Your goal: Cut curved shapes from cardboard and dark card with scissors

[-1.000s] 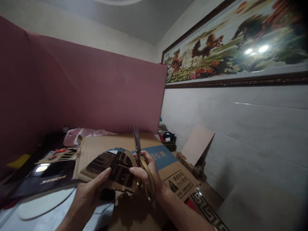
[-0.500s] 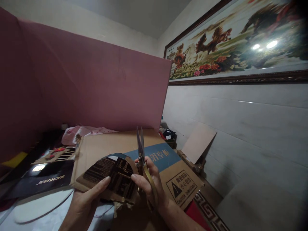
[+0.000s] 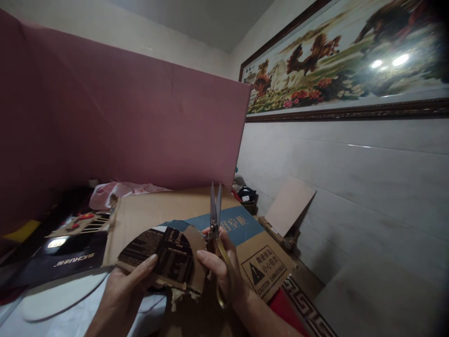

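a: how does the right hand (image 3: 220, 271) sit?
b: closed round the gold loops of the scissors (image 3: 215, 208), fingers curled through them.
a: and the blades?
b: a sliver apart, long axis near upright, tips pointing up and away from the person.
a: the left hand (image 3: 121, 290)?
b: pinched on the printed cardboard piece (image 3: 163, 255), thumb on top, its right edge just beside the scissors' pivot.
a: beyond that?
b: a flattened box (image 3: 154, 208) beneath, a pink board (image 3: 140, 126) behind.
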The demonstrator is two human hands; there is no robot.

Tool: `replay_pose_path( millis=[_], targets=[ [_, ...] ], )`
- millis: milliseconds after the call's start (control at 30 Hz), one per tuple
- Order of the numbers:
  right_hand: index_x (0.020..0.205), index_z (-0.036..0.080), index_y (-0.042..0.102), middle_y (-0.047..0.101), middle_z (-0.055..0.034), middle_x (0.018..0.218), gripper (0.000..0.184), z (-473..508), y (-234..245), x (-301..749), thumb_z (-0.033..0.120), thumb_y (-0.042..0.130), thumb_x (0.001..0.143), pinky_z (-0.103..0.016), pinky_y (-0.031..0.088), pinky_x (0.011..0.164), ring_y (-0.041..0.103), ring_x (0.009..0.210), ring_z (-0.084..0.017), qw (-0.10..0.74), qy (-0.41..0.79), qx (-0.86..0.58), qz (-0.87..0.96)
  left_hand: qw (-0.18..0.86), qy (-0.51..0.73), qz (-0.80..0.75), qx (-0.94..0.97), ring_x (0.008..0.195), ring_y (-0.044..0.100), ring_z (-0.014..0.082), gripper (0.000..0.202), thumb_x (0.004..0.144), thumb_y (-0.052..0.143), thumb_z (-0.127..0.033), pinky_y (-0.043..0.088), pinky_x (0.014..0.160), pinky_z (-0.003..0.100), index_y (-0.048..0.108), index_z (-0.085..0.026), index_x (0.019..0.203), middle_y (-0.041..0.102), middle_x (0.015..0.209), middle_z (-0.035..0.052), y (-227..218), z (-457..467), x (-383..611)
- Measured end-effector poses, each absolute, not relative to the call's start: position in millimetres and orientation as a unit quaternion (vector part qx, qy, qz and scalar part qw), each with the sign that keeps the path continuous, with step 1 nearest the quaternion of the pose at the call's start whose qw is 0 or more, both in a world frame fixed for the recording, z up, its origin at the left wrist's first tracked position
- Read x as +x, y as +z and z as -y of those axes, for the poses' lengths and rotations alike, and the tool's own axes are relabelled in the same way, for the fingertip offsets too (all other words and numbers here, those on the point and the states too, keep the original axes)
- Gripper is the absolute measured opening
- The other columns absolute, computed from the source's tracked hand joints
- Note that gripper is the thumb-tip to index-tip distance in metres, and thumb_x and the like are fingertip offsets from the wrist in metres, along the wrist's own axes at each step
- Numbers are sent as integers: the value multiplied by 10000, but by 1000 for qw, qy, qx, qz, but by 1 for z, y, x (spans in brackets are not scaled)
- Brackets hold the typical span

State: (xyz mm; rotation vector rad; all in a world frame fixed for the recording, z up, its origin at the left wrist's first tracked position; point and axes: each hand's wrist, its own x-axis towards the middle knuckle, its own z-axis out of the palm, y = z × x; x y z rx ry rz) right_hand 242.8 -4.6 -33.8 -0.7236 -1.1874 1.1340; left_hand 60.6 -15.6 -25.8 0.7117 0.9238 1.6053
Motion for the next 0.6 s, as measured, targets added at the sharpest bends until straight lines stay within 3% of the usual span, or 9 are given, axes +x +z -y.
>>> replay_pose_path(
  millis=[100,233,367,467,567,600],
  targets=[
    [1044,243,556,507,18,811,436,4,-38,242,336,749,665,-280,446,653,523,715,-161,645,527,-312,456,535,686,-400,288,518,658,182,348,474,910,-234,546,424,238,737,-158,766,761,719,20,-24,12,53],
    [1054,253,569,528,9,869,443,7,-36,242,337,751,659,-297,472,720,547,771,-175,670,504,-360,410,506,717,-408,253,503,651,165,409,393,933,-226,555,438,225,724,-150,736,761,705,-11,-16,10,38],
    [1040,254,569,553,0,890,428,8,-35,244,357,746,664,-313,472,772,555,815,-197,683,462,-390,409,437,762,-429,211,517,659,157,175,647,814,-159,545,478,187,667,-91,712,727,585,30,-2,10,9],
    [1029,256,562,561,4,873,403,7,-35,247,356,730,677,-312,475,742,554,787,-197,694,442,-402,402,364,805,-437,167,511,646,105,199,772,636,4,538,525,145,541,-140,672,658,495,-63,2,5,-28],
    [1013,250,570,586,12,844,375,5,-34,248,355,719,685,-300,476,711,561,771,-195,688,426,-430,399,348,818,-438,133,751,717,127,320,739,482,151,604,747,288,479,-168,754,669,596,-118,-6,-4,-68],
    [1013,245,571,603,12,851,379,4,-34,249,359,716,682,-302,479,715,576,781,-199,688,428,-436,392,360,813,-442,119,856,717,145,306,781,412,132,597,781,293,482,-162,732,686,646,-61,-10,-8,-79]
  ],
)
